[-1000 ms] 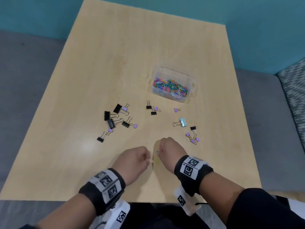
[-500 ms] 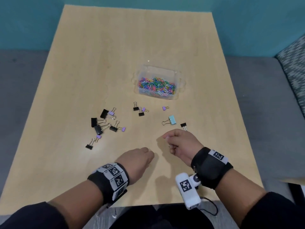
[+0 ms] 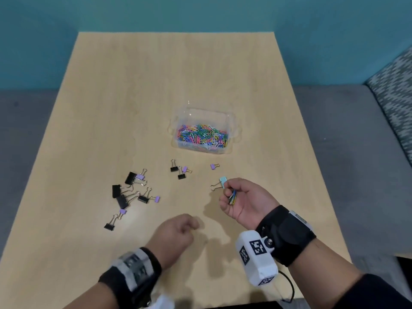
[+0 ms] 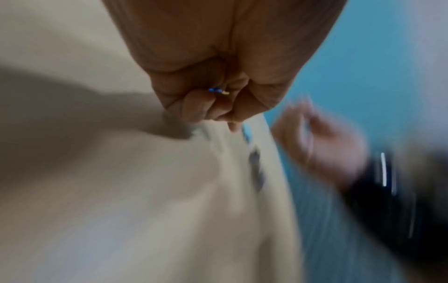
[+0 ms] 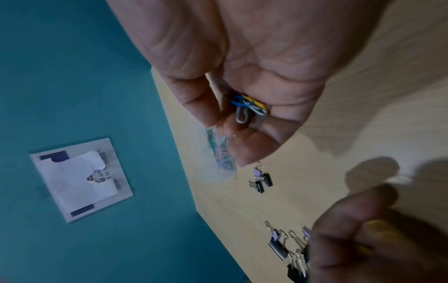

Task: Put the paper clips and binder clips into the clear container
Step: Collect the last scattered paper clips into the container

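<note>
- Since a moment ago the right hand [image 3: 242, 198] has lifted off the surface [image 3: 93, 121] and turned palm-up, fingers curled round a small bunch of paper clips [image 3: 232, 197].
- The left hand [image 3: 176, 233] is a closed fist; blue and yellow clips [image 4: 218, 90] show inside.
- The clear container [image 3: 204, 130], well filled with coloured clips, stands farther back.
- Binder clips [image 3: 131, 192] lie scattered on the surface nearer than it.

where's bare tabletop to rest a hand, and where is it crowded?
Free: the far half of the table beyond the clear container; also the strip to the container's right. Crowded: the black binder clips at left, and the small clips just before the container.
</note>
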A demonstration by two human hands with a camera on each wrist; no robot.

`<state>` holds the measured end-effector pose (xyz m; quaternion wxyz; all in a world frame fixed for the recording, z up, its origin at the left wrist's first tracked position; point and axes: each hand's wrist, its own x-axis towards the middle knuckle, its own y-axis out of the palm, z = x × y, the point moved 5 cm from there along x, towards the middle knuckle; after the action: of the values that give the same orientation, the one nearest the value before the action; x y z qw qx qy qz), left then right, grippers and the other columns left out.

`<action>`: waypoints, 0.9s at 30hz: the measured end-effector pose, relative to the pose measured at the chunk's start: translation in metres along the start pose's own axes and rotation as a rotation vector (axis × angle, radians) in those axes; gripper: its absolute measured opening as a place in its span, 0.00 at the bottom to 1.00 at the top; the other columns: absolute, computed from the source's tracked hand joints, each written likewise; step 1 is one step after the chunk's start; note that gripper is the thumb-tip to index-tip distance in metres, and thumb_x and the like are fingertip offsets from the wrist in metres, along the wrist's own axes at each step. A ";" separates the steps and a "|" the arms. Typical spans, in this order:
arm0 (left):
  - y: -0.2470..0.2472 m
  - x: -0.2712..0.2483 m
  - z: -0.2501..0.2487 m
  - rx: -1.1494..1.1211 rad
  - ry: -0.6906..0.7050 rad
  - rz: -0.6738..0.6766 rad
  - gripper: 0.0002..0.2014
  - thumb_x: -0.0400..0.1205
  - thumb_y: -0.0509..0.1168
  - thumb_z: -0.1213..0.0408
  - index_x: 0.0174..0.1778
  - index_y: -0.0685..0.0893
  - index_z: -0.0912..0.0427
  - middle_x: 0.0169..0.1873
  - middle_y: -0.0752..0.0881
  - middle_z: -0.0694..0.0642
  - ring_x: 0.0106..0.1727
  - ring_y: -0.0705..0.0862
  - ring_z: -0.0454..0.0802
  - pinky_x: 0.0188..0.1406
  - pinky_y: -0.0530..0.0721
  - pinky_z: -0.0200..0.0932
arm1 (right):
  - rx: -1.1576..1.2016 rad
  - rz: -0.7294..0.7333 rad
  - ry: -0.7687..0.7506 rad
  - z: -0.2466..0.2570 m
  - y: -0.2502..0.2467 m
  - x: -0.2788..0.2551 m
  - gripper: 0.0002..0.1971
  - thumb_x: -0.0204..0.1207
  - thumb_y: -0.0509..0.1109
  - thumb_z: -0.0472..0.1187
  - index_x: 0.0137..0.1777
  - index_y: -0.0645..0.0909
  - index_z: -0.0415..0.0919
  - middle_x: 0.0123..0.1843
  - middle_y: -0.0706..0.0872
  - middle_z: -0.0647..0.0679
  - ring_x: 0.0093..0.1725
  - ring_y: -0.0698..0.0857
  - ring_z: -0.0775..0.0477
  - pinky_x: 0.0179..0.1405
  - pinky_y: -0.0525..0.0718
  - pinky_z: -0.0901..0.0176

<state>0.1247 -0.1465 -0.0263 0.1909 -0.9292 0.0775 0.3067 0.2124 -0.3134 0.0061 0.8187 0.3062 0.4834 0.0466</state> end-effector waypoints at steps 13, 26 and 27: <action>-0.102 0.112 -0.148 -0.897 -0.039 -0.275 0.03 0.80 0.63 0.71 0.45 0.81 0.66 0.36 0.81 0.61 0.34 0.82 0.53 0.41 0.87 0.46 | -0.378 -0.138 -0.261 0.109 0.090 0.057 0.09 0.80 0.67 0.39 0.54 0.78 0.34 0.45 0.81 0.37 0.43 0.85 0.40 0.50 0.87 0.50; -0.185 0.046 -0.042 -0.413 0.002 -0.500 0.07 0.80 0.67 0.59 0.53 0.86 0.48 0.54 0.87 0.54 0.55 0.85 0.52 0.56 0.82 0.50 | -1.795 -0.398 -0.449 0.106 0.017 -0.006 0.15 0.78 0.63 0.51 0.59 0.78 0.45 0.50 0.86 0.49 0.50 0.83 0.44 0.49 0.81 0.51; -0.187 0.033 -0.021 -0.331 -0.034 -0.540 0.08 0.80 0.67 0.59 0.53 0.86 0.47 0.53 0.88 0.53 0.53 0.86 0.52 0.57 0.83 0.53 | -1.879 -0.391 -0.370 0.091 0.004 -0.009 0.13 0.77 0.63 0.51 0.56 0.76 0.46 0.45 0.85 0.50 0.45 0.83 0.45 0.44 0.81 0.52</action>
<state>0.2111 0.0151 0.0265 0.1129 -0.9294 -0.2262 0.2689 0.2831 -0.3554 0.0464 0.7856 -0.5539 0.1558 0.2275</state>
